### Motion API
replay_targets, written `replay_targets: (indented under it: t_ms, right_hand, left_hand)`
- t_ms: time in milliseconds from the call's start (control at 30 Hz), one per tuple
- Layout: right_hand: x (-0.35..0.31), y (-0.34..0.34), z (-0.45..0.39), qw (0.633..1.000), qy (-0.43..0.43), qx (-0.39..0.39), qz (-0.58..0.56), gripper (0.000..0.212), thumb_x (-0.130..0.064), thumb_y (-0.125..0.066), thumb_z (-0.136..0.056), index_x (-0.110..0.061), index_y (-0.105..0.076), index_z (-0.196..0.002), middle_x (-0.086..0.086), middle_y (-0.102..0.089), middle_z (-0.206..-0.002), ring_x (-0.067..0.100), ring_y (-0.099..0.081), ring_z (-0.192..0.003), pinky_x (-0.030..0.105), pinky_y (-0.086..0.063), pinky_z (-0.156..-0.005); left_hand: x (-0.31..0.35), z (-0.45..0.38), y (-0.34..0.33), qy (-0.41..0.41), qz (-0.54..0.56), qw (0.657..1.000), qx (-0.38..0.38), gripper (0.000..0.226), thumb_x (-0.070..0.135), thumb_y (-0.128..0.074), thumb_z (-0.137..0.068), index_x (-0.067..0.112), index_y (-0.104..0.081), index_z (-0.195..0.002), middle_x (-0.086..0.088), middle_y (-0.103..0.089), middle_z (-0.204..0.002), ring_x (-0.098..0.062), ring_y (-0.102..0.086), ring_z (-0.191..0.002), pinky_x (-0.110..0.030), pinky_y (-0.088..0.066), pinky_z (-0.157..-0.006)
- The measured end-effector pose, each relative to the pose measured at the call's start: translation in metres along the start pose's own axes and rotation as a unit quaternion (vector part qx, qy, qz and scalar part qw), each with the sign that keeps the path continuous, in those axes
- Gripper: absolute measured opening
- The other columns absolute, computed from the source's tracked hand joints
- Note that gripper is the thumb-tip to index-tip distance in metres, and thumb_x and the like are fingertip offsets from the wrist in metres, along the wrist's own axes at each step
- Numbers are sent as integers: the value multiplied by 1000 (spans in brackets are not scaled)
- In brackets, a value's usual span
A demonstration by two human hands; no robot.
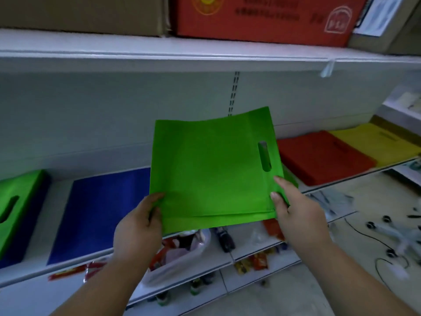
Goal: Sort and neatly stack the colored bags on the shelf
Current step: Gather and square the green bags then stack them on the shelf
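Item: green bag, flat, with a cut-out handle slot near its right edge. Held in the air in front of the shelf, level with the sorted piles, touching none of them.

Left hand: clamped on the bag's lower left corner, thumb on top, fingers underneath.

Right hand: pinching the lower right corner, thumb and forefinger on the top face. More than one layer shows along the bottom edge; whether this is one bag or two cannot be told.

Shelf stock, left to right: green pile at the far left, blue pile beside it, red pile to the right, yellow pile just beyond the red.

Step in hand, as judged: carry the bag to the matching green pile.

Handling notes: the fabric looks thin and limp, so keep both corners taut to stop the far edge curling. Turn the handle slot to the same side as the slot on the pile. Lower the far edge first against the back of the pile, then lay the rest down flat and square the edges before letting go. Pass over the blue pile without dragging it.
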State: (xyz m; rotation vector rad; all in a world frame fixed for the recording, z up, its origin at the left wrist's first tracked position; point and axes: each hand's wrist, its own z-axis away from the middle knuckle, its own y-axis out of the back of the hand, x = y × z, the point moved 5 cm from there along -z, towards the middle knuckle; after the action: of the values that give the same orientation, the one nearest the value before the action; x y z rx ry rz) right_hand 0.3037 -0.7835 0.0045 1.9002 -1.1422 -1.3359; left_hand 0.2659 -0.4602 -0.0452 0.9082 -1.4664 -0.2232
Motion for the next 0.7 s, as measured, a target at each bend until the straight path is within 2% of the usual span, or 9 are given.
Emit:
replay_targets:
  t_ms: [100, 200, 300, 400, 433, 500, 567, 633, 700]
  right_hand:
    - [42, 0, -27, 1000, -11, 5, -3, 45, -34, -56, -96, -27, -52, -139, 4, -73, -93, 20, -61, -70, 31, -44, -60]
    - [72, -4, -51, 1000, -23, 8, -14, 43, -33, -58, -95, -24, -53, -138, 7, -71, -87, 18, -58, -65, 27, -37, -60]
    - [96, -9, -77, 999, -32, -32, -24, 44, -35, -54, -97, -25, -51, -140, 7, -71, -104, 23, -64, -82, 26, -39, -64]
    - [117, -17, -107, 996, -15, -86, -5, 46, -38, -51, -98, -24, -47, -142, 2, -69, -90, 21, -62, -76, 24, -35, -56]
    - [123, -23, -115, 994, -8, -110, 0, 46, -38, -50, -99, -24, -46, -143, 3, -69, -100, 21, -63, -83, 25, -39, -61]
    - [136, -35, -128, 986, 7, -164, -1, 48, -37, -49, -100, -22, -43, -145, 5, -63, -127, 23, -61, -108, 31, -48, -81]
    - [145, -45, -139, 977, 29, -211, 2, 48, -37, -49, -100, -20, -43, -145, 6, -57, -136, 24, -56, -119, 36, -48, -95]
    - [154, -53, -147, 970, 50, -237, 21, 47, -38, -48, -100, -18, -45, -142, 6, -59, -132, 24, -58, -116, 38, -48, -95]
    - [161, -57, -154, 964, 72, -249, 53, 41, -39, -45, -101, -15, -50, -134, 7, -65, -119, 24, -62, -103, 40, -52, -87]
  left_hand:
    - [27, -17, -38, -16, 4, 1000, -15, 34, 18, -49, -98, 39, -61, -122, 2, -60, -58, -19, -55, -48, -33, -40, -46]
    - [45, -43, -70, -35, -28, 999, -29, 33, 17, -47, -99, 34, -62, -123, 2, -63, -64, -19, -56, -50, -38, -45, -49]
    - [60, -54, -94, -19, -44, 998, -32, 34, 14, -45, -98, 33, -62, -122, 7, -62, -70, -19, -57, -54, -36, -47, -50]
    - [73, -58, -113, -9, -75, 997, -28, 31, 14, -44, -98, 26, -61, -120, 9, -56, -76, -13, -54, -58, -31, -44, -51]
    - [75, -58, -119, -10, -91, 995, -24, 29, 15, -45, -98, 25, -62, -120, 6, -58, -79, -13, -53, -59, -30, -43, -51]
    - [77, -56, -129, -6, -130, 991, -14, 27, 18, -47, -97, 25, -63, -118, -1, -64, -90, -16, -53, -61, -29, -42, -51]
    - [79, -50, -138, 13, -159, 987, -4, 25, 18, -49, -96, 23, -65, -115, -4, -66, -101, -16, -51, -64, -28, -37, -51]
    - [84, -42, -148, 32, -200, 979, -6, 25, 19, -50, -95, 22, -65, -115, -3, -63, -107, -16, -52, -66, -28, -35, -53]
    - [88, -36, -159, 34, -260, 965, -19, 28, 21, -49, -95, 22, -64, -118, -1, -60, -105, -20, -58, -72, -28, -36, -56]
